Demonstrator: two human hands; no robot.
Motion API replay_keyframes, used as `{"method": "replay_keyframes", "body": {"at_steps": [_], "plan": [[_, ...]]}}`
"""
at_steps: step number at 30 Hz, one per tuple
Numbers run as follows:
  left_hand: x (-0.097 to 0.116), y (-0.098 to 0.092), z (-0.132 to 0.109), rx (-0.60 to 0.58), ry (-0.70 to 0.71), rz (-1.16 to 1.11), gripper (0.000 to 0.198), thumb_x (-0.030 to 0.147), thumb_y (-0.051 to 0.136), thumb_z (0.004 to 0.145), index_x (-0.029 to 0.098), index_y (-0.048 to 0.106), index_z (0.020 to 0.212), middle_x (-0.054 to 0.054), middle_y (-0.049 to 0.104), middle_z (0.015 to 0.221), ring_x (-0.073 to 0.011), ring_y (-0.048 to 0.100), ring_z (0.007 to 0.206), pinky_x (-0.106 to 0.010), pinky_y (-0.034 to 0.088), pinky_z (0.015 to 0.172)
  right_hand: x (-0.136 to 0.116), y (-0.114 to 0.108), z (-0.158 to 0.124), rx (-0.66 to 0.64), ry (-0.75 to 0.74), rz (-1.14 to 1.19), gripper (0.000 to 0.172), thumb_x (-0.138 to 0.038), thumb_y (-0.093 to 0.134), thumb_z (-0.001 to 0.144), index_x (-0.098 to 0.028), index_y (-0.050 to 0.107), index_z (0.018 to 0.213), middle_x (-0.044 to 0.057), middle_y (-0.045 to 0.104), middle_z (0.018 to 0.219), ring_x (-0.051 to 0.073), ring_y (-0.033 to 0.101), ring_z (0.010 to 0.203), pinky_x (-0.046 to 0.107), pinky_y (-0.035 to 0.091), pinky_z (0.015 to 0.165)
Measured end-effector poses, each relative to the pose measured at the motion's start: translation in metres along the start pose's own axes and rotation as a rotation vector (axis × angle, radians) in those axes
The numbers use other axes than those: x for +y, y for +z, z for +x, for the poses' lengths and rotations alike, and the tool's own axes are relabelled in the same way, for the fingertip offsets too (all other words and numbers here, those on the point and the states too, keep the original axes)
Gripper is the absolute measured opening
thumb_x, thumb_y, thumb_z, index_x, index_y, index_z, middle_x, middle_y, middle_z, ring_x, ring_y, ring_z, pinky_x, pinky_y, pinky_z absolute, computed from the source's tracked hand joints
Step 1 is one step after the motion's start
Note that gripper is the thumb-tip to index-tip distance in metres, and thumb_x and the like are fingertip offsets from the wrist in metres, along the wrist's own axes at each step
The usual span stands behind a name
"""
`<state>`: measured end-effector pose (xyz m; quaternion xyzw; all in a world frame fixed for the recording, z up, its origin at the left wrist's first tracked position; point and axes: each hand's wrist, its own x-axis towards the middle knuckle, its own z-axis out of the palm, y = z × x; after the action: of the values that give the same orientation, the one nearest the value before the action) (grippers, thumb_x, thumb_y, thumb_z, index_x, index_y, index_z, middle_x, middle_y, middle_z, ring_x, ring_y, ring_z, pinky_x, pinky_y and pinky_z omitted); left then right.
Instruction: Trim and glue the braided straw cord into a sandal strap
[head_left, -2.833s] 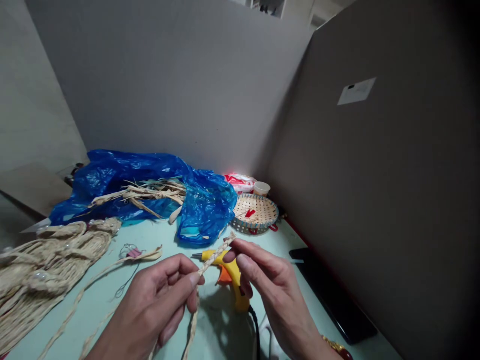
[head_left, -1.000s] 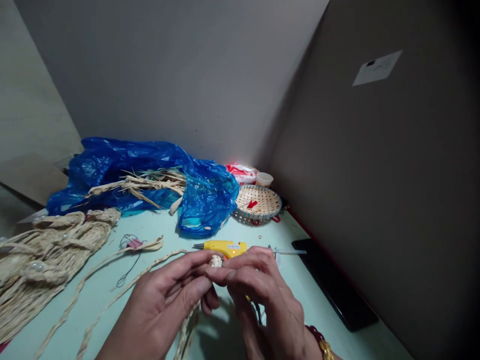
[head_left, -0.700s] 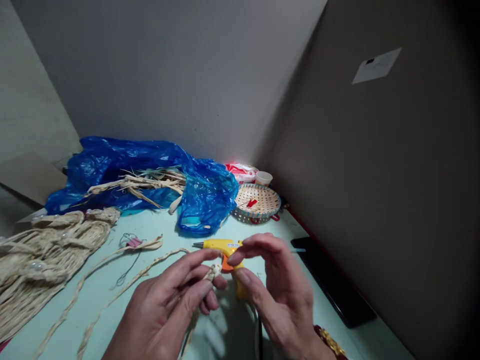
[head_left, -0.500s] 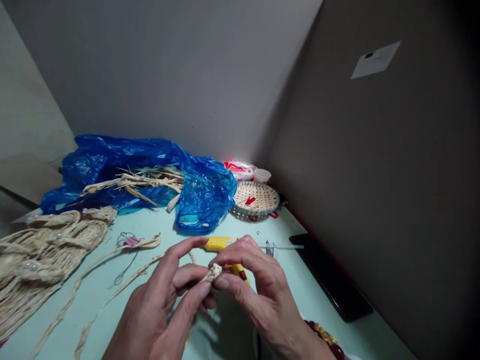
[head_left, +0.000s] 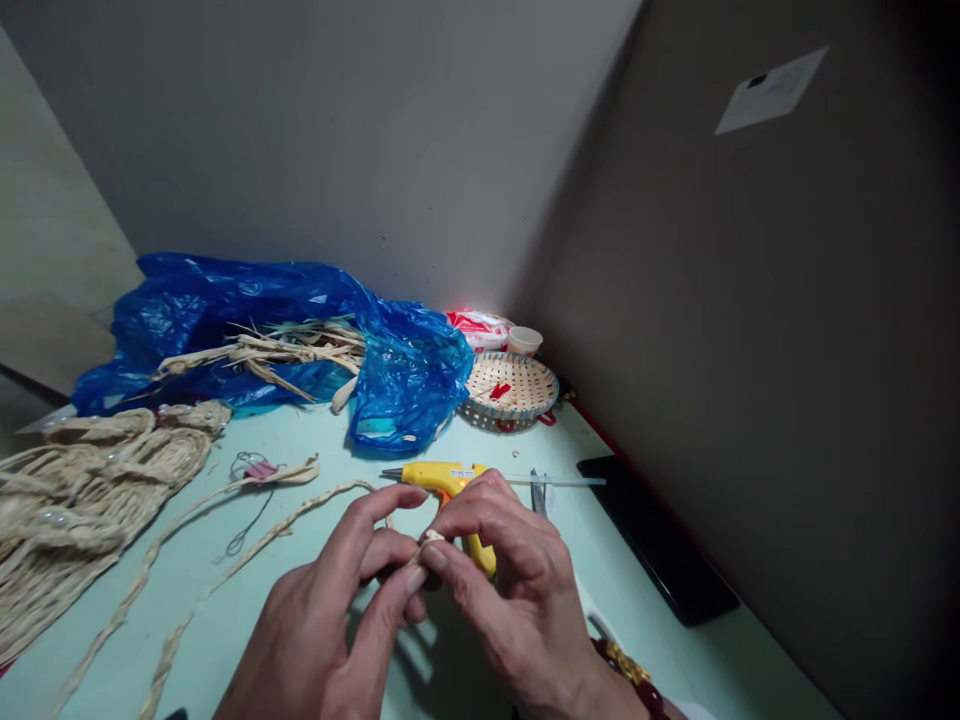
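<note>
Between both hands is the small coiled end of a pale twisted plant-fibre cord (head_left: 433, 537), mostly covered by fingertips. My left hand (head_left: 337, 590) pinches it from the left with thumb and fingers. From the right, my right hand (head_left: 510, 570) closes thumb and forefinger over its top. A length of twisted fibre cord (head_left: 285, 522) lies on the table to the left, partly behind my left hand. Just beyond the hands rests a yellow glue gun (head_left: 431, 474) with a clear glue stick (head_left: 559, 482) in its back; my right hand hides part of it.
On the left lies a woven fibre piece (head_left: 112, 500) with clear beads. A blue plastic bag (head_left: 412, 380) holding dry fibre strips (head_left: 300, 348) sits at the back, beside a woven basket (head_left: 517, 385) and small cup (head_left: 525, 340). A black phone-like slab (head_left: 660, 540) lies right.
My right thumb has come up over the cord's coiled end, covering more of it. The view has shifted slightly, and more of the glue gun shows.
</note>
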<state>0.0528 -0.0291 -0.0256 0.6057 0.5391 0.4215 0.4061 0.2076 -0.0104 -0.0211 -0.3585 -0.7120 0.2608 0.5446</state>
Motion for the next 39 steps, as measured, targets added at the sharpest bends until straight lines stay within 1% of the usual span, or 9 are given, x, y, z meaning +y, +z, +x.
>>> {"method": "replay_keyframes", "body": {"at_steps": [3, 6, 9, 12, 16, 19, 22, 30, 39], "plan": [[0.002, -0.005, 0.006, -0.109, -0.039, -0.053, 0.031, 0.045, 0.054, 0.089, 0.030, 0.052, 0.116, 0.003, 0.072, 0.074, -0.0190, 0.069, 0.070, -0.026, 0.053, 0.068, 0.003, 0.001, 0.002, 0.009, 0.086, 0.029, 0.010, -0.016, 0.066, 0.085, -0.016, 0.066, 0.075, 0.001, 0.066, 0.073, 0.015, 0.057, 0.074, 0.033, 0.041, 0.080], [0.011, -0.014, 0.015, -0.252, -0.154, -0.157, 0.041, 0.054, 0.052, 0.089, 0.028, 0.052, 0.120, 0.000, 0.074, 0.087, -0.0204, 0.069, 0.082, -0.027, 0.052, 0.074, 0.007, -0.005, 0.008, -0.020, 0.285, 0.128, 0.015, -0.025, 0.067, 0.085, -0.018, 0.068, 0.072, 0.000, 0.064, 0.072, 0.015, 0.055, 0.073, 0.032, 0.040, 0.075], [0.019, -0.022, 0.021, -0.221, -0.269, -0.234, 0.041, 0.057, 0.052, 0.088, 0.028, 0.057, 0.116, 0.000, 0.073, 0.100, -0.0211, 0.067, 0.095, -0.028, 0.049, 0.085, 0.010, -0.013, 0.014, -0.022, 0.501, 0.291, 0.021, -0.038, 0.069, 0.084, -0.019, 0.068, 0.075, 0.000, 0.064, 0.073, 0.015, 0.055, 0.070, 0.030, 0.041, 0.068], [0.023, -0.025, 0.024, -0.182, -0.245, -0.188, 0.038, 0.057, 0.052, 0.087, 0.024, 0.066, 0.101, -0.002, 0.073, 0.096, -0.0236, 0.065, 0.094, -0.030, 0.048, 0.083, 0.011, -0.019, 0.019, -0.016, 0.571, 0.387, 0.025, -0.042, 0.071, 0.083, -0.018, 0.068, 0.076, 0.001, 0.064, 0.073, 0.015, 0.055, 0.068, 0.029, 0.042, 0.067], [0.026, -0.022, 0.025, -0.225, -0.198, -0.159, 0.030, 0.052, 0.055, 0.088, 0.025, 0.068, 0.092, 0.000, 0.071, 0.090, -0.0229, 0.064, 0.094, -0.029, 0.045, 0.082, 0.009, -0.022, 0.021, -0.031, 0.552, 0.344, 0.026, -0.041, 0.070, 0.083, -0.017, 0.067, 0.074, 0.001, 0.063, 0.071, 0.014, 0.054, 0.068, 0.028, 0.042, 0.068], [0.028, -0.019, 0.023, -0.257, -0.221, -0.212, 0.025, 0.049, 0.061, 0.085, 0.025, 0.070, 0.087, 0.002, 0.072, 0.082, -0.0188, 0.065, 0.081, -0.027, 0.046, 0.076, 0.008, -0.022, 0.022, -0.057, 0.526, 0.285, 0.025, -0.041, 0.070, 0.084, -0.018, 0.067, 0.076, 0.000, 0.063, 0.073, 0.013, 0.053, 0.069, 0.026, 0.041, 0.067], [0.029, -0.016, 0.019, -0.225, -0.261, -0.225, 0.024, 0.046, 0.066, 0.080, 0.023, 0.073, 0.080, 0.002, 0.072, 0.069, -0.0156, 0.061, 0.066, -0.025, 0.045, 0.066, 0.008, -0.023, 0.022, -0.081, 0.525, 0.245, 0.024, -0.041, 0.068, 0.085, -0.018, 0.066, 0.078, 0.000, 0.064, 0.074, 0.013, 0.054, 0.070, 0.026, 0.041, 0.065], [0.029, -0.011, 0.016, -0.166, -0.220, -0.125, 0.020, 0.043, 0.068, 0.076, 0.023, 0.074, 0.073, 0.002, 0.073, 0.063, -0.0166, 0.063, 0.061, -0.024, 0.048, 0.062, 0.007, -0.019, 0.019, -0.082, 0.507, 0.218, 0.024, -0.040, 0.065, 0.086, -0.017, 0.063, 0.078, -0.001, 0.060, 0.069, 0.011, 0.048, 0.060, 0.024, 0.039, 0.057], [0.024, -0.010, 0.012, -0.143, -0.109, -0.027, 0.022, 0.042, 0.061, 0.083, 0.026, 0.075, 0.079, 0.003, 0.069, 0.065, -0.0155, 0.061, 0.062, -0.023, 0.047, 0.062, 0.003, -0.013, 0.015, -0.166, 0.351, 0.281, 0.018, -0.032, 0.070, 0.086, -0.017, 0.068, 0.076, -0.001, 0.065, 0.079, 0.013, 0.059, 0.076, 0.024, 0.045, 0.072]]}}
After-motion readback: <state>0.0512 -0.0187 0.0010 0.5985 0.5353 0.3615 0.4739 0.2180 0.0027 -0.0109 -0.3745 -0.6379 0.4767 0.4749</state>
